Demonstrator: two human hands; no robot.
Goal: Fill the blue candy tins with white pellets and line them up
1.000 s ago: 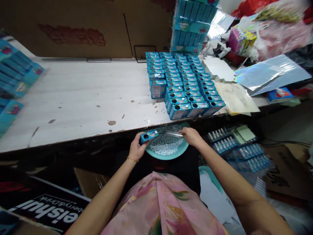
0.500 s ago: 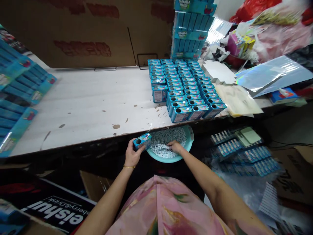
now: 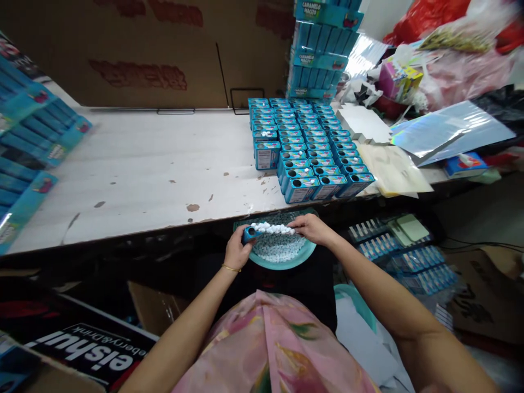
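My left hand is closed around a small blue tin, tilted, with its round dark hole facing up. Between my hands, above a teal basin, runs a long heap of white candies. It reaches from the tin's top to the fingers of my right hand. Those fingers pinch the heap's right end, on what looks like a narrow scoop, mostly hidden under the candies. More small white pellets fill the basin below.
Rows of blue tins stand on the white table, near its front edge. Stacked display boxes rise behind them, with others at left. Plastic sheets lie at right. Packed trays sit below the table.
My right hand has come up out of the pellets, bringing a long heap of white candies to the tin. My left hand has moved right with the tin, over the basin's edge.
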